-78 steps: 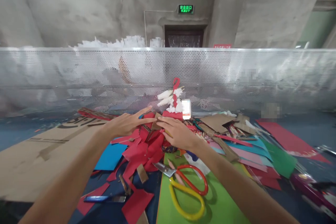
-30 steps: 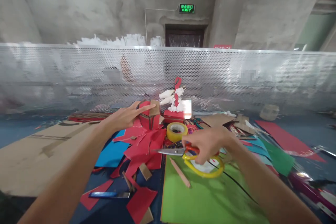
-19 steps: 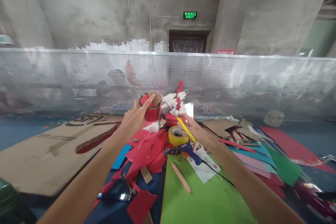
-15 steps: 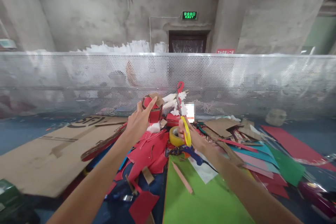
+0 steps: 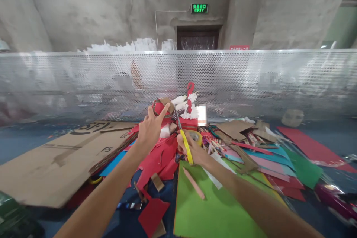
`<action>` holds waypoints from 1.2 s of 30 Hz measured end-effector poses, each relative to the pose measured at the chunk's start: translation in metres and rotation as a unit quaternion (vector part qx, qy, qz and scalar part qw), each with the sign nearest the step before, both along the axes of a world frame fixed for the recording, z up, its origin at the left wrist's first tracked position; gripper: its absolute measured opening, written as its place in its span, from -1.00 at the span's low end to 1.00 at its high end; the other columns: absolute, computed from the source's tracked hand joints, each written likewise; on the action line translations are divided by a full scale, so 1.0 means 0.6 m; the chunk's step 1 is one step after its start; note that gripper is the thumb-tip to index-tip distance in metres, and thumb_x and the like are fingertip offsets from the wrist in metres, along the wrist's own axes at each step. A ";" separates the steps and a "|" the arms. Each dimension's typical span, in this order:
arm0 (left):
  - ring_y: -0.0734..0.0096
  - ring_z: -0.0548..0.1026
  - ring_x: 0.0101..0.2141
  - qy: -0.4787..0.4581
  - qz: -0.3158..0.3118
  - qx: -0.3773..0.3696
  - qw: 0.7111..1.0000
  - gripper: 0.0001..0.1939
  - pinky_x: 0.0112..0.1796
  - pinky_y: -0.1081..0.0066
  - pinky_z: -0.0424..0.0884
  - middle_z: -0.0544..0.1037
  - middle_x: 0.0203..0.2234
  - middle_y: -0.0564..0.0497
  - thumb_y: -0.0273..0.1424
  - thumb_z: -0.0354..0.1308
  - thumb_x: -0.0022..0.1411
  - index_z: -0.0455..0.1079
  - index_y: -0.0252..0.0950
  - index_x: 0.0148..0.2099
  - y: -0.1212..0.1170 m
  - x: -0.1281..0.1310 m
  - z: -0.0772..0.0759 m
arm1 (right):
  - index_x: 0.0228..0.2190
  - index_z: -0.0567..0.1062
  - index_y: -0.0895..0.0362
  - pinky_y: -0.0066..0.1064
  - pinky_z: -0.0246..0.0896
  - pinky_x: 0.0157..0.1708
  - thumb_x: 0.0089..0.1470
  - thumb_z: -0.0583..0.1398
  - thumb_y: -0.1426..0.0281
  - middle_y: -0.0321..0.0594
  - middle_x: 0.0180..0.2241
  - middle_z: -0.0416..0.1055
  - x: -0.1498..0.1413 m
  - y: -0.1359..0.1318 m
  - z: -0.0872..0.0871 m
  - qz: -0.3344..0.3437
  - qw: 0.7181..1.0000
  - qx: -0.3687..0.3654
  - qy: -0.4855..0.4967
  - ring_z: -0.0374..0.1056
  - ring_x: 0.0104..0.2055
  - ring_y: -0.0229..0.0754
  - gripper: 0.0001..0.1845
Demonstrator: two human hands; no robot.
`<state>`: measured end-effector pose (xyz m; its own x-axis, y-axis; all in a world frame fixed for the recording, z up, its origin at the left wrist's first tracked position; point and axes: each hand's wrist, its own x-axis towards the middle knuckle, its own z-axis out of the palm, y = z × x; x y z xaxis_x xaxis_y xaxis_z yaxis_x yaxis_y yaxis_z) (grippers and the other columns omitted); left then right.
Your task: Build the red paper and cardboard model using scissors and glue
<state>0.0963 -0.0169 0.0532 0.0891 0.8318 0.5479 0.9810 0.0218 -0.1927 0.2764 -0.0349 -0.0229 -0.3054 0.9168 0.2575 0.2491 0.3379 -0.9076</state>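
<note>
My left hand [image 5: 150,130] is closed around a small red-covered cardboard form [image 5: 160,108], with a brown cardboard piece [image 5: 167,105] under its fingertips. In my right hand [image 5: 195,148] are scissors with yellow handles [image 5: 186,145]. Their blades point up and to the left, close beside the cardboard form; I cannot tell whether they touch it. Behind my right hand lies a roll of yellow tape [image 5: 196,137]. Red paper scraps [image 5: 160,156] are heaped below my left hand. Past the blades stand white tufted pieces with a red curled strip [image 5: 190,88].
A large flattened cardboard sheet [image 5: 52,160] lies at left. Green board [image 5: 212,208] with a pink strip [image 5: 194,183] on it is in front of me. Coloured paper sheets [image 5: 273,167] and cardboard scraps [image 5: 237,131] are at right. A perforated metal panel [image 5: 240,81] stands behind.
My right hand has swung the scissors left, bringing the blades beside the cardboard form. The blue-handled tool below that hand is no longer plainly visible. My left hand keeps its hold.
</note>
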 end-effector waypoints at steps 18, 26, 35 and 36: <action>0.14 0.61 -0.13 0.022 0.015 -0.007 1.000 -0.15 -0.25 0.24 0.59 0.18 0.24 -0.32 -0.61 -0.16 0.37 -0.31 0.12 0.53 -0.009 0.026 0.001 | -0.19 0.16 0.03 -0.30 0.16 -0.31 0.31 0.05 0.07 -0.27 -0.38 0.37 -0.012 -0.023 0.015 -0.043 0.990 0.089 -0.104 0.39 -0.37 -0.07 -0.70; 0.12 0.61 -0.10 0.021 -0.004 -0.001 1.000 -0.17 -0.23 0.25 0.58 0.23 0.20 -0.35 -0.64 -0.18 0.37 -0.27 0.05 0.54 -0.010 0.029 -0.006 | -0.25 0.13 0.01 -0.38 0.07 -0.42 0.37 -0.02 0.16 -0.35 -0.52 0.32 -0.019 -0.033 0.023 -0.061 0.993 0.050 -0.082 0.38 -0.46 -0.11 -0.78; 0.17 0.61 -0.15 0.026 0.007 -0.018 0.999 -0.14 -0.24 0.27 0.58 0.24 0.21 -0.31 -0.65 -0.13 0.33 -0.22 0.06 0.54 -0.012 0.034 -0.008 | -0.34 0.11 0.00 -0.37 0.05 -0.45 0.38 -0.02 0.08 -0.35 -0.53 0.27 -0.020 -0.025 -0.002 -0.060 0.995 0.081 -0.022 0.33 -0.46 -0.11 -0.68; 0.18 0.61 -0.16 0.025 0.006 -0.017 1.000 -0.14 -0.24 0.27 0.58 0.25 0.19 -0.30 -0.65 -0.13 0.33 -0.21 0.06 0.54 -0.011 0.033 -0.009 | -0.35 0.11 0.00 -0.36 0.06 -0.44 0.38 -0.02 0.09 -0.35 -0.52 0.27 -0.021 -0.024 -0.004 -0.061 0.994 0.088 -0.011 0.32 -0.45 -0.12 -0.68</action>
<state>0.1162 -0.0233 0.0480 0.1057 0.8512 0.5141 0.9699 0.0258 -0.2422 0.2635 -0.0495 -0.0254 -0.2014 0.8887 0.4118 0.3175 0.4570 -0.8309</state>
